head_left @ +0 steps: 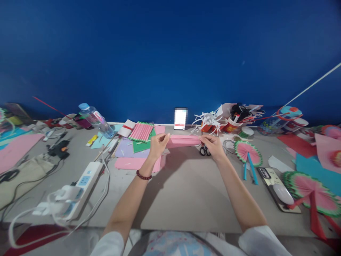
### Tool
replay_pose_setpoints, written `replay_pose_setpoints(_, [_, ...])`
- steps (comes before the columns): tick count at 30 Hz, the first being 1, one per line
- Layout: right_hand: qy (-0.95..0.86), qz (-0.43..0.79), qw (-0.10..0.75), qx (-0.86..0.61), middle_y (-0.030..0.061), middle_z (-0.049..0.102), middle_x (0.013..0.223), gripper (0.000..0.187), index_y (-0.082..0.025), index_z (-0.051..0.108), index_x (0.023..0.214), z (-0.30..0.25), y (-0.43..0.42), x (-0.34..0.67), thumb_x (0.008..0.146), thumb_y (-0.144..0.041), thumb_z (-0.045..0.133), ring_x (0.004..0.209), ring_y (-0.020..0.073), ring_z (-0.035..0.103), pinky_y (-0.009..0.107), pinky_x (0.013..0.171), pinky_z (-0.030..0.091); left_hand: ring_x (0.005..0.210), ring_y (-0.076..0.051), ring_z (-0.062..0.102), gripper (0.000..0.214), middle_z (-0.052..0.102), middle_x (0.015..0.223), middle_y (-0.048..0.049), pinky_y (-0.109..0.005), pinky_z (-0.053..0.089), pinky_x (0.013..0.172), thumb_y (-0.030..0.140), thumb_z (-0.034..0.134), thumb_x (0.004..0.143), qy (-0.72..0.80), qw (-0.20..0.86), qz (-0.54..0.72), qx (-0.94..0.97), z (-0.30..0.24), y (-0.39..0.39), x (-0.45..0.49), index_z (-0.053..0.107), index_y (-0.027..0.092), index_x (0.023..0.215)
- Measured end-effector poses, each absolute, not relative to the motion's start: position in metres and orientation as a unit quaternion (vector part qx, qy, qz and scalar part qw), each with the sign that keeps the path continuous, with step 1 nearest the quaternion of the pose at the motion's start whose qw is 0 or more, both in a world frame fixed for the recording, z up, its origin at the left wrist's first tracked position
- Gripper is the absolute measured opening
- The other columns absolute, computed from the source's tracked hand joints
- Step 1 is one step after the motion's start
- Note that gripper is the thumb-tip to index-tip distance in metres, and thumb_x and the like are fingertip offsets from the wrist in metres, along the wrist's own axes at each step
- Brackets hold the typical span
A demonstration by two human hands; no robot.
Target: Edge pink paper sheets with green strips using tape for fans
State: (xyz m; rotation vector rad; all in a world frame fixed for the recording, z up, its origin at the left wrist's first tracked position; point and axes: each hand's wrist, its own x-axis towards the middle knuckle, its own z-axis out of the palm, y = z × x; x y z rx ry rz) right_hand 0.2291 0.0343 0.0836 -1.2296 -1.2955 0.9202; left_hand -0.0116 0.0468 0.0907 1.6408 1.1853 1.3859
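Note:
A folded strip of pink paper [183,140] stretches level between my two hands, raised above the table. My left hand [159,144] pinches its left end between thumb and fingers. At the other end my right hand [213,144] grips it the same way. Black-handled scissors [204,151] lie on the table just below my right hand, partly hidden by it. Left of my left hand are a pleated pink paper piece with green edges [142,131], green paper [145,144] and flat pink paper [133,163].
A white power strip [86,185] with cables lies at left, near a plastic bottle [98,121]. A lit phone [180,119] leans on the blue wall. Cups of paper strips [206,125] stand behind. Watermelon paper fans [248,153] and a phone under a mouse [282,193] lie at right.

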Motion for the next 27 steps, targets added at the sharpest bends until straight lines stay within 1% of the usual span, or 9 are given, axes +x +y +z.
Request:
replay_pose_setpoints(4, [-0.536,0.386,0.542,-0.52,-0.0003,0.059,0.055,0.022,-0.019,0.07,0.067,0.087,0.033,0.227,0.067,-0.042,0.069,0.052,0.012,0.052,0.025,0.052,0.045,0.051,-0.009,0.028,0.041,0.03,0.052,0.0035,-0.024,0.024,0.049,0.041,0.051,0.083,0.458,0.286,0.531,0.653,0.093,0.044,-0.013,0.041,0.017,0.052])
replay_pose_setpoints(8, [-0.54,0.377,0.55,-0.514,-0.0002,0.06,0.055,0.023,-0.019,0.07,0.067,0.086,0.032,0.228,0.069,-0.042,0.067,0.053,0.0123,0.054,0.025,0.054,0.046,0.053,-0.009,0.036,0.035,0.041,0.054,0.0023,-0.022,0.03,0.051,0.039,0.052,0.083,0.445,0.26,0.523,0.679,0.091,0.045,-0.018,0.054,0.015,0.058])
replay_pose_setpoints(13, [-0.566,0.343,0.557,-0.502,-0.0004,0.061,0.056,0.022,-0.018,0.071,0.069,0.088,0.03,0.235,0.071,-0.04,0.067,0.054,0.0123,0.055,0.024,0.054,0.046,0.057,-0.01,0.046,0.036,0.053,0.059,-0.0001,-0.021,0.038,0.055,0.044,0.055,0.081,0.416,0.318,0.533,0.665,0.091,0.05,-0.023,0.062,0.013,0.065])
replay_pose_setpoints(16, [-0.58,0.332,0.554,-0.496,-0.0001,0.062,0.059,0.022,-0.018,0.07,0.072,0.092,0.028,0.237,0.072,-0.04,0.067,0.056,0.0122,0.056,0.025,0.055,0.048,0.057,-0.01,0.05,0.036,0.058,0.062,-0.0012,-0.021,0.041,0.054,0.047,0.058,0.079,0.403,0.363,0.524,0.657,0.093,0.052,-0.024,0.067,0.013,0.076])
replay_pose_setpoints(19, [-0.576,0.362,0.546,-0.489,0.0008,0.065,0.067,0.026,-0.018,0.069,0.077,0.094,0.027,0.236,0.07,-0.043,0.069,0.054,0.0117,0.056,0.025,0.053,0.05,0.061,-0.011,0.055,0.034,0.064,0.07,-0.0031,-0.021,0.044,0.055,0.046,0.062,0.077,0.395,0.376,0.513,0.663,0.097,0.051,-0.025,0.068,0.013,0.084])
replay_pose_setpoints(22, [-0.588,0.41,0.52,-0.464,0.0024,0.067,0.074,0.032,-0.018,0.068,0.085,0.094,0.026,0.233,0.069,-0.045,0.07,0.058,0.013,0.06,0.026,0.055,0.053,0.073,-0.014,0.06,0.027,0.068,0.083,-0.0057,-0.023,0.048,0.065,0.041,0.062,0.08,0.409,0.334,0.518,0.673,0.104,0.048,-0.029,0.069,0.015,0.086])
replay_pose_setpoints(25, [-0.637,0.422,0.478,-0.434,0.0056,0.069,0.086,0.036,-0.018,0.065,0.1,0.096,0.023,0.23,0.075,-0.043,0.067,0.073,0.0161,0.064,0.028,0.063,0.054,0.08,-0.015,0.062,0.023,0.069,0.086,-0.0062,-0.026,0.049,0.073,0.037,0.06,0.083,0.413,0.275,0.51,0.703,0.115,0.043,-0.035,0.069,0.016,0.087])
replay_pose_setpoints(27, [-0.671,0.379,0.471,-0.43,0.0076,0.068,0.096,0.041,-0.019,0.06,0.114,0.1,0.021,0.228,0.079,-0.04,0.064,0.087,0.0181,0.063,0.03,0.071,0.053,0.081,-0.016,0.062,0.021,0.069,0.086,-0.0056,-0.027,0.048,0.075,0.035,0.058,0.085,0.4,0.238,0.498,0.732,0.121,0.039,-0.038,0.068,0.016,0.088])
